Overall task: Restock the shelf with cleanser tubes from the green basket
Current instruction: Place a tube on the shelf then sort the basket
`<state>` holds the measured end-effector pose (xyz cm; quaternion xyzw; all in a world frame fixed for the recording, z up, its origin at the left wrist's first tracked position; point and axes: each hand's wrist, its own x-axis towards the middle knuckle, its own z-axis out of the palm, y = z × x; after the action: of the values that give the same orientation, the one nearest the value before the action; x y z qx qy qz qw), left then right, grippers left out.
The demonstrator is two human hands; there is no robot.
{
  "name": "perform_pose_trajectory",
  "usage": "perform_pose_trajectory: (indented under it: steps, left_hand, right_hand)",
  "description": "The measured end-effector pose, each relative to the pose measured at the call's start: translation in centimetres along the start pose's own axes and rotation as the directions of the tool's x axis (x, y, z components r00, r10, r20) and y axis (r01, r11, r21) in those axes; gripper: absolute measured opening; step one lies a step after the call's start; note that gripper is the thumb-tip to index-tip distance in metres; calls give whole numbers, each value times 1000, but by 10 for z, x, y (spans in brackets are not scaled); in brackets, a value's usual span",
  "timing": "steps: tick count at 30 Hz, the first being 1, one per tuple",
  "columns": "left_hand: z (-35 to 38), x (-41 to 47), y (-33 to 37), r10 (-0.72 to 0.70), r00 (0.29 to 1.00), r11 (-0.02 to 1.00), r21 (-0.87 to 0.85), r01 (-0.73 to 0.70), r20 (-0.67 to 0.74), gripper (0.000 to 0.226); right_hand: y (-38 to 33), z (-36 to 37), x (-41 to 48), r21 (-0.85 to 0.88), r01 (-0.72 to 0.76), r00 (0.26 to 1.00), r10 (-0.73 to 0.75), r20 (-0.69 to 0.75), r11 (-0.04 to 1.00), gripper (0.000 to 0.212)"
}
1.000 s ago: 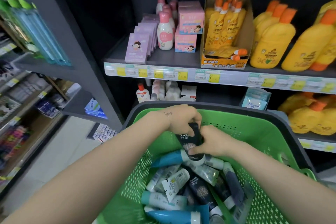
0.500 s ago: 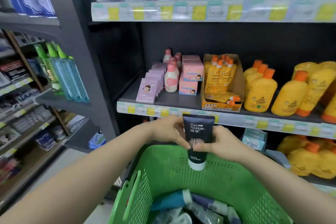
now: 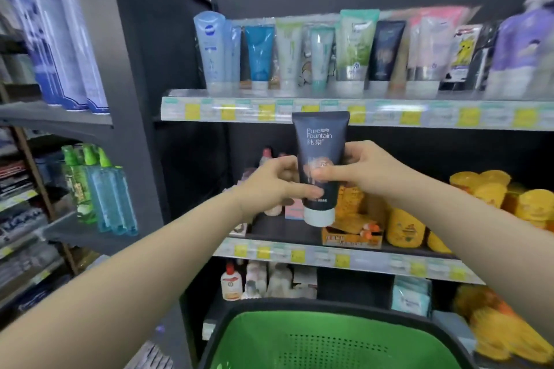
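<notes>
A dark navy cleanser tube (image 3: 320, 141) with a white cap at its bottom stands upright in the air, just below the upper shelf's price rail (image 3: 389, 114). My left hand (image 3: 274, 181) grips its lower left side and my right hand (image 3: 358, 169) pinches its middle from the right. On the upper shelf stands a row of cleanser tubes (image 3: 299, 54), among them a matching dark tube (image 3: 385, 49). The green basket (image 3: 329, 338) shows its far rim at the bottom; its contents are out of view.
The middle shelf holds yellow bottles (image 3: 485, 198), an orange carton (image 3: 352, 234) and pink boxes. Below it sit small bottles (image 3: 231, 281) and wipes packs. A grey upright (image 3: 132, 99) separates a left bay with green and blue spray bottles (image 3: 99, 189).
Both hands have lifted the dark tube out of the basket and up to just under the upper shelf. The view has tilted upward, and the basket's tubes have dropped out of sight.
</notes>
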<state>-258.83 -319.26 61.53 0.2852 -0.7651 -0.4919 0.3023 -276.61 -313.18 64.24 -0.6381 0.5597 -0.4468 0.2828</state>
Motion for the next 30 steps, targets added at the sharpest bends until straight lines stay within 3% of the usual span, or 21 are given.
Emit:
perform_pose_trajectory:
  steps: [3, 8, 17, 24, 27, 30]
  left_hand:
    - [-11, 9, 29, 31, 999, 999, -5, -32, -36, 44]
    - [-24, 27, 72, 116, 991, 991, 68, -111, -74, 38]
    - [-12, 81, 155, 226, 972, 965, 152, -214, -68, 36]
    - [26, 138, 184, 218, 969, 967, 158, -199, -112, 16]
    - [43, 163, 180, 204, 955, 977, 106, -185, -214, 29]
    - [57, 188, 168, 207, 931, 977, 108, -182, -301, 45]
  right_hand:
    - [-23, -8, 8, 63, 36, 997, -32, -70, 997, 42]
    - [-53, -30, 23, 21, 73, 976, -67, -206, 997, 55]
    - [-103, -98, 34, -99, 171, 899, -197, -391, 980, 40]
    - [-109, -150, 47, -109, 24, 860, -76, -505, 994, 39]
    - [-97, -165, 58, -41, -2, 844, -20, -536, 999, 23]
    - [-76, -175, 72, 10, -20, 835, 23, -550, 1000, 20]
